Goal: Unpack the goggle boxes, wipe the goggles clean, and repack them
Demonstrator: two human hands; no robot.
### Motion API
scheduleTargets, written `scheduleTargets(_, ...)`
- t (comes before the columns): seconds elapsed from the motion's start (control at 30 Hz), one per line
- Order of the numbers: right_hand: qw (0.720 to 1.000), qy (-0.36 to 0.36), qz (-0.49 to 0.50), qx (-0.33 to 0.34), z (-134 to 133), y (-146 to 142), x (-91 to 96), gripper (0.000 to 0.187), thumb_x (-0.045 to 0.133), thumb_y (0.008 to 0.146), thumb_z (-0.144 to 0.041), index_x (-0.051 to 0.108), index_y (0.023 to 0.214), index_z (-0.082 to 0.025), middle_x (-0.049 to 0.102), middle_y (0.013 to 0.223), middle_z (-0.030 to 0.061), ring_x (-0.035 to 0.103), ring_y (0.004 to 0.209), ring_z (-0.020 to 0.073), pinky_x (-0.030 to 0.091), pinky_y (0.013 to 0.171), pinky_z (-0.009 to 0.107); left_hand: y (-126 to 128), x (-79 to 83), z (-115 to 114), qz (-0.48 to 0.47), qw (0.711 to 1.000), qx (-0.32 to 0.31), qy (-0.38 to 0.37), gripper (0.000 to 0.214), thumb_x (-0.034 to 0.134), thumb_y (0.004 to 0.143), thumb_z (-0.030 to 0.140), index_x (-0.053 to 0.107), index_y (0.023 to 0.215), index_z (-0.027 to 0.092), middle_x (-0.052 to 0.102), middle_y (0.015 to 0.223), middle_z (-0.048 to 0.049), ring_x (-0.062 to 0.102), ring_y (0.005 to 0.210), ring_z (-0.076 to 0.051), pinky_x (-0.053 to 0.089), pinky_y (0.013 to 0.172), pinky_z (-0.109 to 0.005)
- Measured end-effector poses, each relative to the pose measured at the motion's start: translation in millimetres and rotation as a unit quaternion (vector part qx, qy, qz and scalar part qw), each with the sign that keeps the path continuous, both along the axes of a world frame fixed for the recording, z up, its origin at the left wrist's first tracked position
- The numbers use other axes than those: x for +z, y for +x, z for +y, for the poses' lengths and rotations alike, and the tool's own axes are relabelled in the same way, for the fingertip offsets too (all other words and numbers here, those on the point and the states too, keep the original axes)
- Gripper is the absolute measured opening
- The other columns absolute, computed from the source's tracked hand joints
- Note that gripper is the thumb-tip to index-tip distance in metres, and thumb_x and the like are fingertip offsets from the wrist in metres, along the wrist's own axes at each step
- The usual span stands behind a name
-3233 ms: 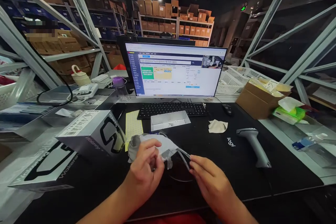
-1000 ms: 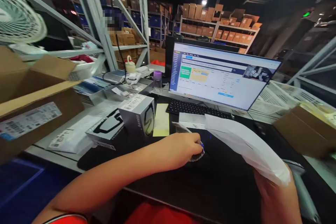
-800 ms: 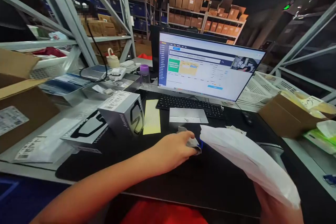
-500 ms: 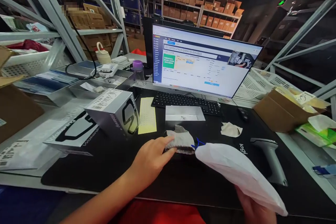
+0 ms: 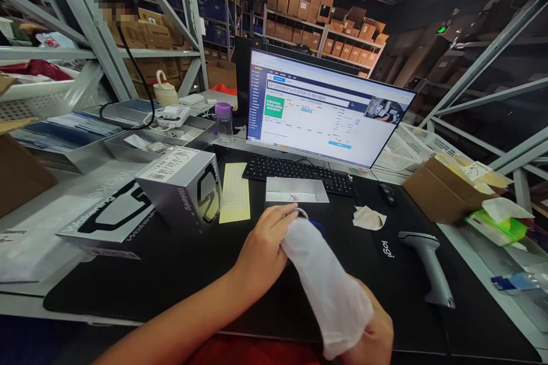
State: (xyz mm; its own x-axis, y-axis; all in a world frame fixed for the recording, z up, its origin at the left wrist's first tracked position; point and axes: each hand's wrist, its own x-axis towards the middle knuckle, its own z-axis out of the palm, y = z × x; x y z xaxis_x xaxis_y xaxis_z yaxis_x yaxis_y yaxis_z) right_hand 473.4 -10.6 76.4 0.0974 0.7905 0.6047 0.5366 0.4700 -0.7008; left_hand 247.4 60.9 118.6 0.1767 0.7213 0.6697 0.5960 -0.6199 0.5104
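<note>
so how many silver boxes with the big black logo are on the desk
2: a tall box just left of the yellow sheet, and a flatter box left of that. Another could be hidden behind them.

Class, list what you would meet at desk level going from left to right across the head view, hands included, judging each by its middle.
Flat box, tall box, yellow sheet, left hand, white bag, right hand, scanner, tissue pack.
</note>
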Motion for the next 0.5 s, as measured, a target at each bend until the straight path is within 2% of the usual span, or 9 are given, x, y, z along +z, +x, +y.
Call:
scheduleTargets(0.1,0.995,0.066,-0.066,0.017,3,-15,11.1,0.021,0.07,0.079,-0.019,0.079,0.098,-0.022,0.079,0.095,0.0058,0.076,0.077,0.0259,0.064,0.063,0.03,3,-2.0,-7,0.006,1.0,0.002,0.004,0.064,0.045,0.078,-0.008,0.055,0.135,0.018,0.06,0.137,-0.0083,0.052,0.129,-0.023,0.05,0.109,-0.047)
scheduleTargets(0.17,0.995,0.082,-0.048,0.005,6,-23,20.5,0.021,0.068,0.079,-0.017,0.079,0.096,-0.02,0.079,0.092,0.0063,0.076,0.075,0.0253,0.064,0.063,0.029,5,-3.2,-11,0.004,1.0,0.001,0.023,0.064,0.045,0.08,-0.007,0.052,0.138,0.02,0.059,0.138,-0.008,0.051,0.13,-0.023,0.05,0.11,-0.046)
scheduleTargets(0.23,0.999,0.049,0.001,0.0,10,-30,30.5,0.014,0.067,0.079,-0.018,0.079,0.086,-0.019,0.078,0.084,0.0057,0.074,0.069,0.0235,0.062,0.059,0.028,8,-2.3,-13,-0.001,0.999,-0.003,0.045,0.063,0.045,0.083,-0.007,0.051,0.139,0.021,0.059,0.138,-0.0079,0.051,0.13,-0.022,0.05,0.109,-0.045)
scheduleTargets(0.33,0.995,-0.043,0.09,0.014,17,-36,43.6,0.011,0.069,0.078,-0.024,0.077,0.074,-0.018,0.076,0.073,0.0055,0.071,0.062,0.0223,0.06,0.056,0.027,8,4.0,-11,-0.009,0.998,-0.008,0.056,0.067,0.043,0.083,-0.008,0.048,0.142,0.024,0.058,0.139,-0.0077,0.05,0.131,-0.023,0.049,0.11,-0.047)
scheduleTargets(0.43,0.978,-0.111,0.174,0.023,23,-39,46.7,0.014,0.072,0.075,-0.027,0.079,0.079,-0.016,0.077,0.074,0.0079,0.073,0.065,0.0249,0.062,0.064,0.032,6,11.0,-7,-0.016,0.999,0.0,0.042,0.068,0.042,0.083,-0.005,0.046,0.143,0.026,0.056,0.14,-0.0075,0.051,0.131,-0.023,0.049,0.11,-0.047)
scheduleTargets(0.5,0.973,-0.11,0.202,0.01,27,-41,41.2,0.016,0.07,0.075,-0.026,0.079,0.083,-0.015,0.077,0.076,0.0095,0.074,0.067,0.0261,0.063,0.066,0.033,6,12.1,-5,-0.017,0.999,0.014,0.036,0.067,0.042,0.084,-0.003,0.045,0.144,0.026,0.055,0.14,-0.0076,0.052,0.13,-0.022,0.05,0.11,-0.045)
